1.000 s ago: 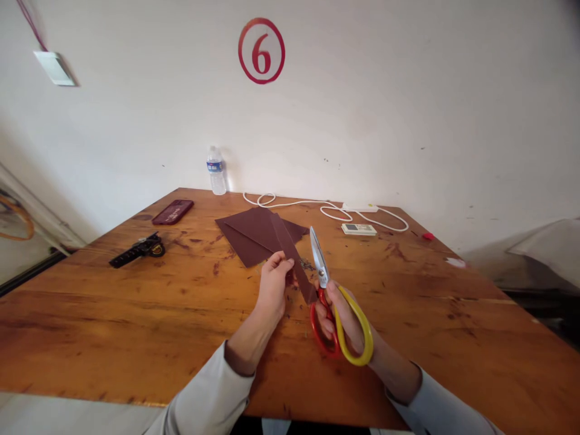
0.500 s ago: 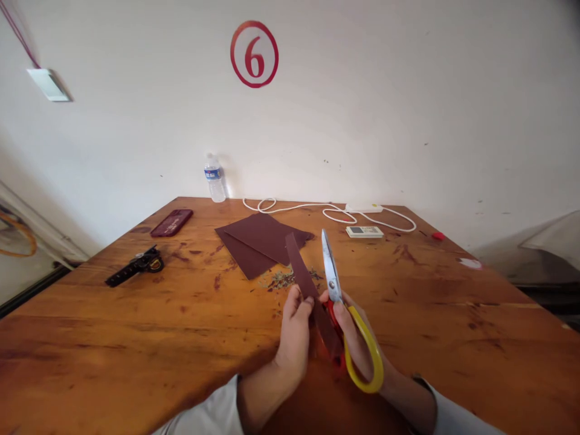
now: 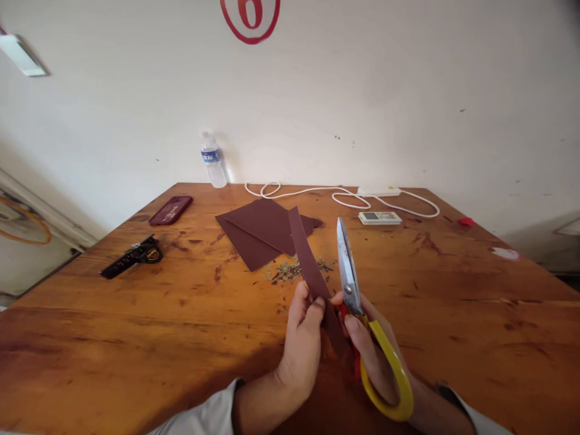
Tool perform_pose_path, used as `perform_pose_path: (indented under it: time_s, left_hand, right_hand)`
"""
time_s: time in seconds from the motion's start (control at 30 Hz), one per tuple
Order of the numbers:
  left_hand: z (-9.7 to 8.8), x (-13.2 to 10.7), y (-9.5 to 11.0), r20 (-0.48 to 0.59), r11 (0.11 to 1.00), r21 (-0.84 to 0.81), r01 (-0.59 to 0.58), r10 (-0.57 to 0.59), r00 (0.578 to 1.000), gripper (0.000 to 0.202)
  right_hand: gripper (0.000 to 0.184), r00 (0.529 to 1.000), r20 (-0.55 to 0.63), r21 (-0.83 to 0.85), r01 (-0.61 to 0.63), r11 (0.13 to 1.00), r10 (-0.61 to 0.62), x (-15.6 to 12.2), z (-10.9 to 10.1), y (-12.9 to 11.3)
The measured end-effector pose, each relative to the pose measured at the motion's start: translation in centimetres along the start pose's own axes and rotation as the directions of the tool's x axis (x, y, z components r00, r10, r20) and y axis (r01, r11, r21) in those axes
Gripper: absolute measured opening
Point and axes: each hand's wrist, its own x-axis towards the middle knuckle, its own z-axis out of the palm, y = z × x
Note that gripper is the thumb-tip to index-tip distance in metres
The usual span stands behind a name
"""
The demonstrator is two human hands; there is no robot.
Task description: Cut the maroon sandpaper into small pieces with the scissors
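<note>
Head view, brown strip [image 3: 310, 261] pinched midway by left grip [image 3: 301, 351], right grip [image 3: 374, 364] clasping scissors [image 3: 348, 279]

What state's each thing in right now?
Scissors: blades look closed
Brown strip: slightly curved
Left hand: grip shut on the strip
Right hand: grip shut on the scissors
Brown sheets: flat, overlapping
Scraps: loose, scattered
Bottle: upright
Phone: lying flat
Remote: lying flat
Cable: loosely looped
Black item: lying, details unclear
</note>
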Motion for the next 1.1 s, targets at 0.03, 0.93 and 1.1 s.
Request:
perform_pose_path:
  time_s: [0.03, 0.93, 1.1]
  left_hand:
    - [0.0, 0.0, 0.1, 0.005, 1.000, 0.015, -0.011, 0.011, 1.000, 0.024]
    - [0.3, 1.1, 0.7, 0.093, 0.982, 0.120, -0.143, 0.132, 0.987, 0.015]
    - [0.3, 1.1, 0.6, 0.091, 0.983, 0.117, -0.143, 0.133, 0.987, 0.012]
  right_hand:
    - [0.025, 1.000, -0.005, 0.020, -0.021, 1.000, 0.021, 0.0, 0.1, -0.1]
    - [0.036, 0.993, -0.046, 0.077, -0.109, 0.991, 0.113, 0.9, 0.4, -0.7]
    - [0.033, 0.993, -0.049, 0.084, -0.106, 0.991, 0.110, 0.9, 0.3, -0.4]
